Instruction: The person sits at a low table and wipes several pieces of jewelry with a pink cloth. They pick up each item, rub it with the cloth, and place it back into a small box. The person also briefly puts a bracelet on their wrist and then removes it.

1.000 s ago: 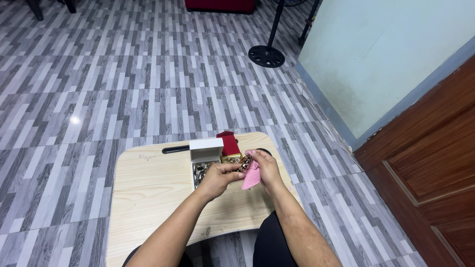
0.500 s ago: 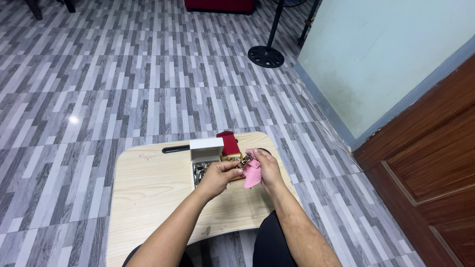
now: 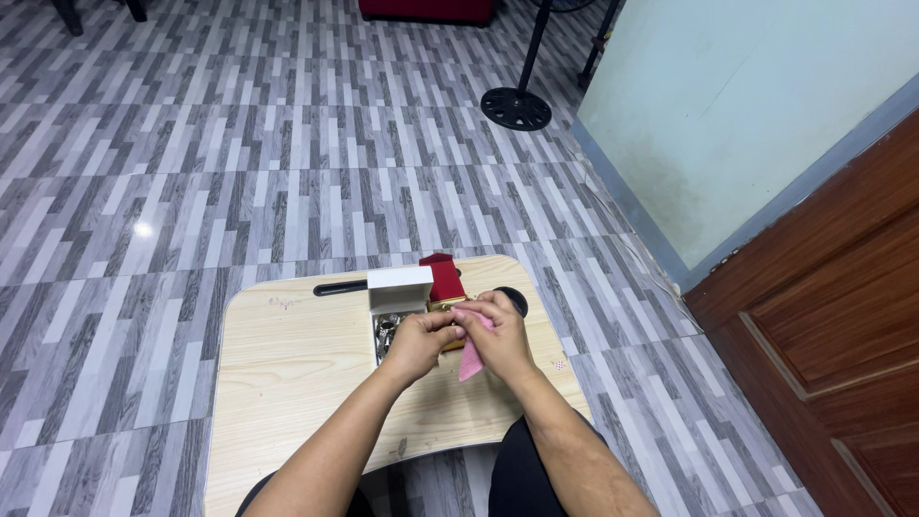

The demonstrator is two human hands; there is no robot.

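Observation:
My left hand (image 3: pixel 418 342) and my right hand (image 3: pixel 500 330) meet over the middle of a light wooden lap table (image 3: pixel 287 373). Together they pinch a small golden object between the fingertips; most of it is hidden. A pink cloth (image 3: pixel 471 358) hangs from my right hand. Just beyond the hands stands a small white box (image 3: pixel 399 287) with its lid up and metallic pieces (image 3: pixel 386 328) inside. A red box (image 3: pixel 444 277) with a gold edge sits right of the white one.
A black slot (image 3: pixel 341 287) and a round black recess (image 3: pixel 514 300) lie along the table's far edge. Grey striped floor surrounds the table. A black fan base (image 3: pixel 516 107) stands far ahead, a pale wall and brown wooden door (image 3: pixel 842 316) at right.
My right hand has closed further over the pink cloth and the small object, hiding more of both. The hands stay in the same place.

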